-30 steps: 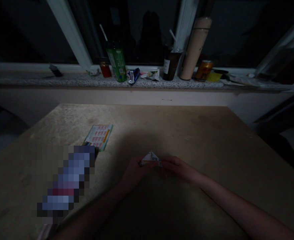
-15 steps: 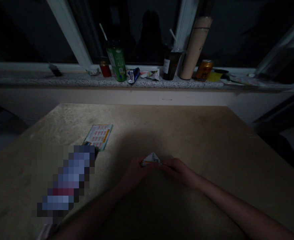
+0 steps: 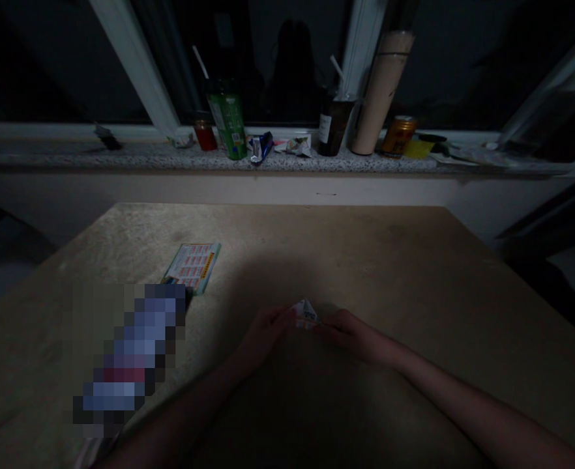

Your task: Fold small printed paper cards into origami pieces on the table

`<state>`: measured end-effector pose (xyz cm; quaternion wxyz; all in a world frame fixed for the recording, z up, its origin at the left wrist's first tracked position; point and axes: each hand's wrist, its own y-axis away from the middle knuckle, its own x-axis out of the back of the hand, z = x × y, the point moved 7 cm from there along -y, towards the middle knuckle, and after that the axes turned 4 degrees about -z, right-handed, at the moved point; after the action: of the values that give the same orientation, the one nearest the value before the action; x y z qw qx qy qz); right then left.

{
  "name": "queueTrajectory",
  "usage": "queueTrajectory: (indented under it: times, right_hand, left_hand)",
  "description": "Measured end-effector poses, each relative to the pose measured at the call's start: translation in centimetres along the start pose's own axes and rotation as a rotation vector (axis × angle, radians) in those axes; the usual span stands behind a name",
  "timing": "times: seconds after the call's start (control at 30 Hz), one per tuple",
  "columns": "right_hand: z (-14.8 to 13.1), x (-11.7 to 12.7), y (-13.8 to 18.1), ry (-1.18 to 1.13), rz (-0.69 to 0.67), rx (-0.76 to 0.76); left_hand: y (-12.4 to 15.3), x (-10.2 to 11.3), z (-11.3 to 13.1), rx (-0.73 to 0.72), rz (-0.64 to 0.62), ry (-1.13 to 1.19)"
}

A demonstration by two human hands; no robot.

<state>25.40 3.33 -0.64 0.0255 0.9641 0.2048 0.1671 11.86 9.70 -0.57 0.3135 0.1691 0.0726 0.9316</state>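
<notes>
A small piece of folded paper (image 3: 307,314), whitish with print and an orange band, is pinched between my two hands just above the table. My left hand (image 3: 268,327) grips its left side, fingers pressed together. On the other side, my right hand (image 3: 349,331) has its fingers closed at the paper's right edge. The paper comes to a point at the top. Dim light and shadow hide the fingertips' exact hold.
A printed card or booklet (image 3: 194,266) lies on the wooden table (image 3: 366,254), left of my hands. Nearer me is a pixelated object (image 3: 135,345). On the windowsill (image 3: 287,164) stand a green can (image 3: 229,124), a dark cup (image 3: 335,127), a tall pinkish bottle (image 3: 380,91) and an orange can (image 3: 398,137).
The folded paper has turned and shifted slightly right, showing a different printed face. My left hand has moved a little on it; my right hand stays nearly in place.
</notes>
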Motion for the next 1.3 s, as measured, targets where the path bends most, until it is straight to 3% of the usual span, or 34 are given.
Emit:
queueTrajectory:
  times: [0.3,0.53,0.87,1.07,1.3]
  right_hand:
    - [-0.1,-0.3,0.1,-0.146,-0.012,-0.026]
    - [0.7,1.5,-0.4,-0.171,0.244,0.013]
    - [1.1,1.4,-0.3,-0.109,0.278,-0.023]
    - [0.9,1.4,-0.5,-0.105,0.259,0.0]
    - [0.9,1.6,-0.6,-0.095,0.338,-0.021]
  left_hand:
    - [-0.5,-0.4,0.3,-0.075,-0.072,0.118]
    - [-0.5,-0.9,0.5,-0.089,-0.155,0.114]
    - [0.1,-1.3,2.0,-0.139,-0.216,0.089]
    - [0.1,-1.8,1.6,-0.137,-0.206,0.167]
    - [-0.2,-1.7,1.0,-0.106,-0.199,0.24]
